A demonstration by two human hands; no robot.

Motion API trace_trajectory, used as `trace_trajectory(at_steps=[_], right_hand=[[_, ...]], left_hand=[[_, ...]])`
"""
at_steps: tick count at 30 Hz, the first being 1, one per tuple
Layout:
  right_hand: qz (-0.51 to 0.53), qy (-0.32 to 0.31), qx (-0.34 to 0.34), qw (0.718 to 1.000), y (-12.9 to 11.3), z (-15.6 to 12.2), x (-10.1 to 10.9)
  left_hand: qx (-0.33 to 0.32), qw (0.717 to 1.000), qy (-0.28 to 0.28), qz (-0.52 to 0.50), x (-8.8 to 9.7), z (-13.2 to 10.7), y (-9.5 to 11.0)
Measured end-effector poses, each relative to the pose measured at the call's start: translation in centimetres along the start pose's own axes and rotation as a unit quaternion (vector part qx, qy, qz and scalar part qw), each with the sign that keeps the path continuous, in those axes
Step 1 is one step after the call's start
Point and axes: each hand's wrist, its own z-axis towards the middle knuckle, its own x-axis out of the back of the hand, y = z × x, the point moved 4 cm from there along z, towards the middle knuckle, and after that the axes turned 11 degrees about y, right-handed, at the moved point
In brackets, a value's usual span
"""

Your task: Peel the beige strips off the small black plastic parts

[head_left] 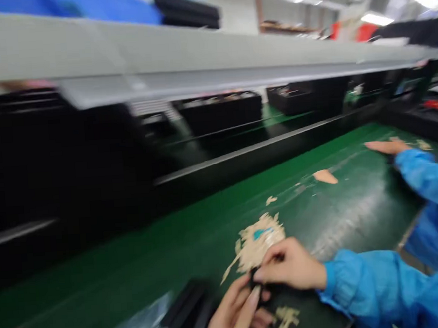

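My left hand is closed around a small black part, low in the middle of the head view. From the right, my right hand, in a blue sleeve, pinches the same part at its upper end. Fingers cover much of it, so its exact kind cannot be told. Just beyond my hands lies a heap of beige scraps with a teal piece on top. More beige scraps lie below my right hand. Left of my left hand is a dark block-like object, blurred.
A green work surface runs to the right, bearing a peach-coloured piece. A co-worker's hand rests farther along. Clear plastic lies at lower left. Behind stand black bins beneath a pale shelf.
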Motion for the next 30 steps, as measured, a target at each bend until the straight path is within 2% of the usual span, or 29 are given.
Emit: trace_trajectory(at_steps=[1,2,7,10,13,18,24,27,30], right_hand=[[-0.016,0.008,0.01,1.0,-0.2,-0.2,0.2],[-0.044,0.023,0.03,0.998,-0.3,-0.1,0.3],[-0.085,-0.011,0.053,0.995,0.6,0.3,0.1],[-0.096,-0.022,0.049,0.994,1.0,0.4,0.1],[-0.109,-0.031,0.047,0.992,1.2,0.8,0.2],[-0.073,-0.089,0.047,0.992,1.4,0.7,-0.4],[-0.193,-0.022,0.161,0.968,-0.4,0.5,0.0],[-0.2,0.008,0.205,0.958,-1.5,0.3,0.5],[-0.192,0.008,0.218,0.957,-2.0,0.2,0.8]], left_hand=[[0.013,0.998,-0.056,-0.024,0.5,-0.6,0.0],[0.014,0.996,-0.084,-0.042,0.9,-1.0,0.1],[0.001,0.992,-0.086,-0.097,1.5,-0.6,-0.3],[0.005,0.982,-0.118,-0.144,1.5,-0.8,-0.7],[0.042,0.968,-0.151,-0.194,1.6,-0.9,-0.9],[0.063,0.963,-0.157,-0.209,1.6,-0.8,-0.9],[0.099,0.96,-0.163,-0.207,2.0,-1.0,-0.8],[0.1,0.964,-0.153,-0.194,2.3,-0.9,-0.8],[0.095,0.967,-0.147,-0.187,2.3,-0.7,-0.8]])
